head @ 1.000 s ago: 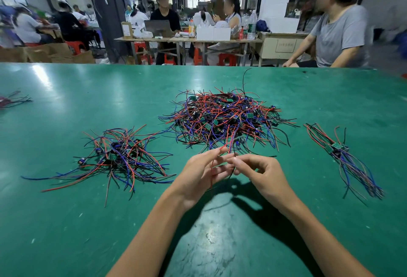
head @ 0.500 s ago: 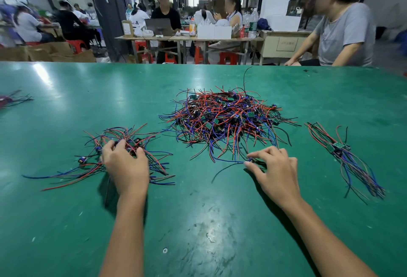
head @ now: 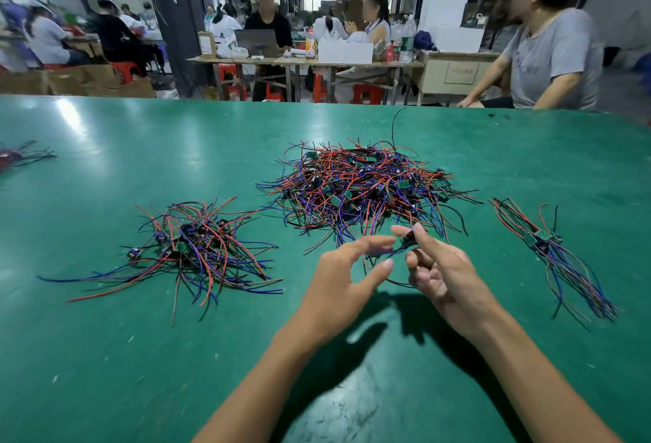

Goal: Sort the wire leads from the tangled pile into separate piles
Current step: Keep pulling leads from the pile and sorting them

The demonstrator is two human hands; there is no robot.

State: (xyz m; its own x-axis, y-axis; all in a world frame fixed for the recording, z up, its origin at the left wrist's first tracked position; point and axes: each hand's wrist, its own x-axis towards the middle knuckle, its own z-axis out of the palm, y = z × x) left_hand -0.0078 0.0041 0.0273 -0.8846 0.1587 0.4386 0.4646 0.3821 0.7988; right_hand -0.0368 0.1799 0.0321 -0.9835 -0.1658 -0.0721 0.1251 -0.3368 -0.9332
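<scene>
Pinching a small dark wire lead (head: 405, 241) between thumb and forefinger, the right hand (head: 445, 275) holds it just above the green table (head: 105, 354), at the near edge of the tangled pile (head: 363, 189); its other fingers curl loosely, and the lead's thin wires blur as they trail down between the two hands. The left hand (head: 343, 282) sits just beside it with thumb and forefinger spread apart; whether a fingertip touches the wire is hard to tell. The tangled pile of red, blue and black wires with small green boards lies in the middle of the table, just beyond the hands. To the left lies a looser sorted pile (head: 190, 248), to the right a narrow bundle (head: 553, 252). At the far left edge another clump of wires (head: 17, 155) is cut off by the frame. Beyond the table sit blurred people at benches
</scene>
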